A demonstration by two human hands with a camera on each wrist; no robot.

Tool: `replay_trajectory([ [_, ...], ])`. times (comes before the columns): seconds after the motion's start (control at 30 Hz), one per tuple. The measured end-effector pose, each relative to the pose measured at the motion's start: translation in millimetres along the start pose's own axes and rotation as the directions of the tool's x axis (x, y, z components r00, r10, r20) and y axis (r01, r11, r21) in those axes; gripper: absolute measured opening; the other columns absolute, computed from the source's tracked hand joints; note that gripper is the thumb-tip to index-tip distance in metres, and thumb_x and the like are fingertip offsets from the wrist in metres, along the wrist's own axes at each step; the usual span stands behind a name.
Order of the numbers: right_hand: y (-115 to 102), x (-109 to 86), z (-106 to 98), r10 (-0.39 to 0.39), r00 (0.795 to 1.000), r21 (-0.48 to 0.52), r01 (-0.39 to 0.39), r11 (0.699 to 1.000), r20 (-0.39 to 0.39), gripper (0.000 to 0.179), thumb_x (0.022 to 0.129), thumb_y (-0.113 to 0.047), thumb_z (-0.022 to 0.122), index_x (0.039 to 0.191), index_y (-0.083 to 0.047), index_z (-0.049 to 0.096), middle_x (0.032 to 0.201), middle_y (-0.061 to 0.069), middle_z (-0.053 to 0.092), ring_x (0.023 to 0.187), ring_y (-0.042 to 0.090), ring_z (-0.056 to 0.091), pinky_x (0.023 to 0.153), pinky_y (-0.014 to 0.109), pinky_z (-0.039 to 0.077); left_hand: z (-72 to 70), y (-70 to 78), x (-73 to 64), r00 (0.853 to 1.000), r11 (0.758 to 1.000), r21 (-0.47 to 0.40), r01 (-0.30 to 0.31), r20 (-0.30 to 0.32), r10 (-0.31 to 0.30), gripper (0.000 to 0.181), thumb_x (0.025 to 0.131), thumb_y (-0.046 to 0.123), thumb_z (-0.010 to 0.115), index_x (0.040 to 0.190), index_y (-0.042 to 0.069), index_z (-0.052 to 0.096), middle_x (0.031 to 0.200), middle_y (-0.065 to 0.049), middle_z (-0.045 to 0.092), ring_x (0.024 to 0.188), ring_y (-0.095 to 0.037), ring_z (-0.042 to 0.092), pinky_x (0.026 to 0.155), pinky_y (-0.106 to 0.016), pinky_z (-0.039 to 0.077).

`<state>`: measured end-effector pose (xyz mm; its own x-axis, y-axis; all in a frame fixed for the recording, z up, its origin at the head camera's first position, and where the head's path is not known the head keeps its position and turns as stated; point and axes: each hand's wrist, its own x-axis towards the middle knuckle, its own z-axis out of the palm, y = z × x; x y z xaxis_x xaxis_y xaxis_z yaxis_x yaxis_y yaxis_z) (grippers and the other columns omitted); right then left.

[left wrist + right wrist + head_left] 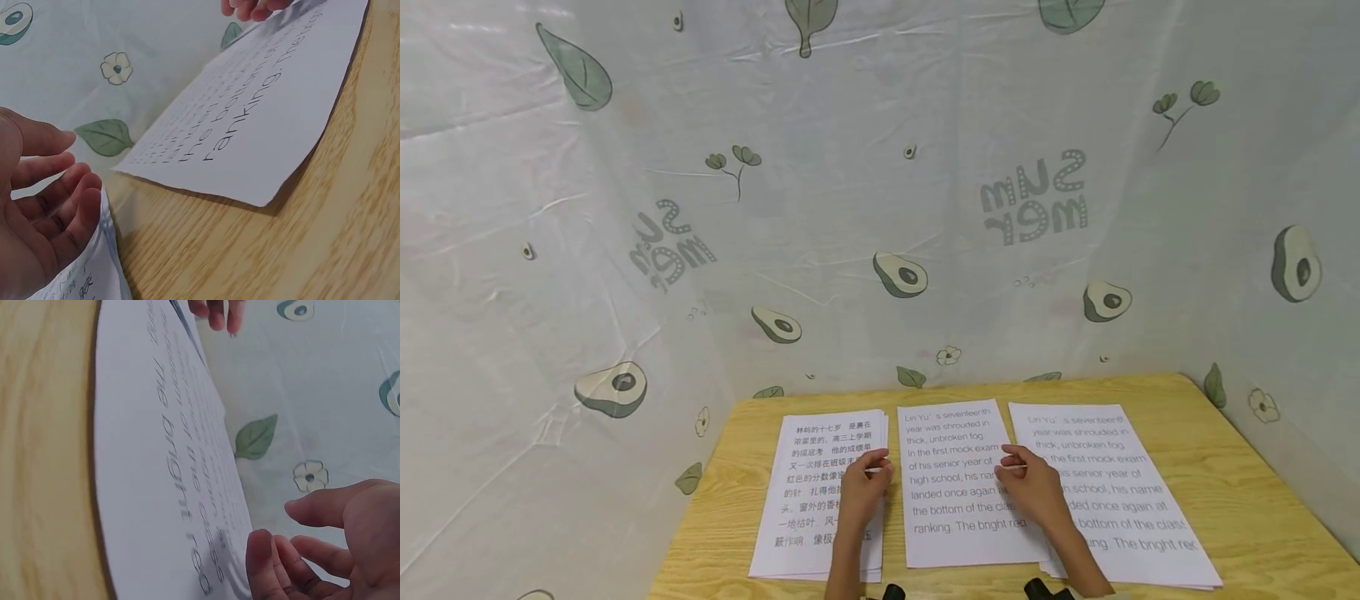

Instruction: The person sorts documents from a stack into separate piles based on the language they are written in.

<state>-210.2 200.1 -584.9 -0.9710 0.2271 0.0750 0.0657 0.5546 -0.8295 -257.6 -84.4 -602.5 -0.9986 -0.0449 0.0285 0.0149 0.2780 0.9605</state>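
Three white printed paper piles lie side by side. My left hand (867, 486) is over the right edge of the left stack (775, 558), which bears Chinese characters. In the left wrist view its fingers (84, 209) are loosely bent with the thumb apart and nothing between them. My right hand (1034, 486) overlaps the right edge of the middle sheet (958, 550), printed in English. Thumb and fingers of that hand (331, 550) stand apart and grip nothing, the fingertips close by the sheet. A corner of the middle paper curls slightly in the left wrist view.
The right stack (1157, 562) carries the same English text and lies partly behind my right forearm. Under everything is a wood-grain table (1247, 492). A pale curtain (850, 192) with avocado and leaf prints hangs around its back and sides.
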Motion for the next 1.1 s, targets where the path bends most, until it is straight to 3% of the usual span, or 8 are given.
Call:
replay_trajectory([
  [0.17,4.7,3.7,-14.1,-0.003,1.0,-0.035,0.002,0.999,-0.014,0.045,0.098,-0.015,0.073,0.137,0.006,0.067,0.114,0.015,0.076,0.103,0.029,0.075,0.077,0.025,0.055,4.8,0.8,0.6,1.0,0.999,0.025,-0.026,0.013,0.025,0.035,0.094,0.01,0.074,0.128,0.002,0.075,0.106,-0.007,0.074,0.082,-0.013,0.064,0.064,-0.021,0.055],
  [0.33,6.9,6.2,-17.4,-0.013,1.0,-0.08,0.012,0.997,-0.01,0.04,0.096,-0.014,0.073,0.128,0.009,0.071,0.108,0.017,0.077,0.098,0.032,0.075,0.079,0.034,0.057,8.9,1.0,0.9,0.999,0.998,0.051,-0.034,0.031,0.033,0.034,0.095,0.011,0.074,0.128,0.003,0.075,0.106,-0.005,0.074,0.082,-0.013,0.063,0.063,-0.021,0.054],
  [0.8,16.7,10.8,-11.0,0.012,1.0,-0.187,-0.011,0.982,0.005,0.043,0.089,-0.014,0.076,0.123,0.013,0.072,0.091,0.009,0.073,0.083,0.02,0.063,0.069,0.031,0.048,15.0,-1.8,-5.9,0.999,0.974,0.221,-0.048,0.033,0.041,0.037,0.095,0.018,0.078,0.129,0.003,0.074,0.101,0.001,0.072,0.088,-0.009,0.064,0.075,-0.021,0.054],
  [1.1,20.9,10.1,-8.1,0.0,1.0,-0.202,0.005,0.979,0.026,0.045,0.089,-0.016,0.076,0.124,0.012,0.072,0.096,0.01,0.075,0.079,0.018,0.059,0.065,0.03,0.045,19.9,-2.5,-5.4,0.998,0.948,0.314,-0.058,0.027,0.052,0.033,0.094,0.015,0.079,0.124,0.003,0.077,0.09,0.003,0.062,0.079,-0.01,0.053,0.065,-0.02,0.044],
])
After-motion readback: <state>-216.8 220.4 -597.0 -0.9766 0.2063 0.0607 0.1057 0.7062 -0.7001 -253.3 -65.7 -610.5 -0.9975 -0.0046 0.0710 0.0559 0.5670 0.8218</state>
